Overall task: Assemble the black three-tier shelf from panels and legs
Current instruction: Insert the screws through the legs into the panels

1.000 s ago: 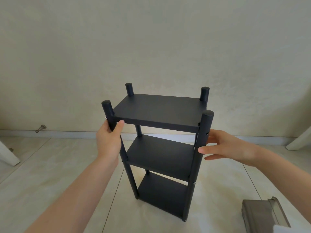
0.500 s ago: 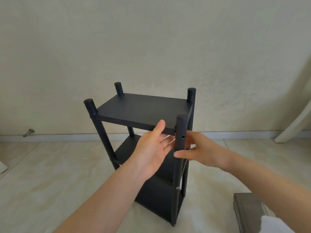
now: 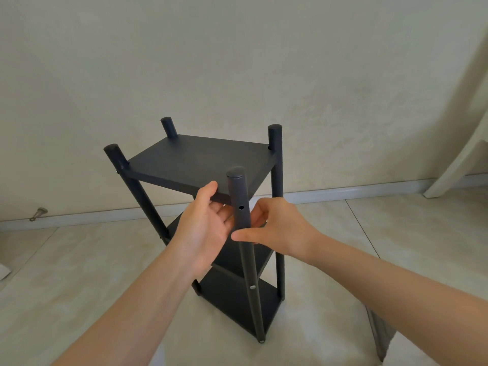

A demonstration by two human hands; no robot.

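Our left hand [image 3: 208, 228] is wide, its straight fingers touching the front edge of the flat, matte black top panel [image 3: 200, 162]. Just to the right, our right hand [image 3: 282, 228] pinches the round, capped front leg [image 3: 237, 191] between thumb and curled fingers. We see the shelf [image 3: 237, 299] standing upright on a pale, glossy tiled floor [image 3: 79, 273], near a rough beige wall [image 3: 237, 62].

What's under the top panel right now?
The middle panel and, below it, the bottom panel. The left hand and the right hand, which pinches the near leg, hide much of the middle one.
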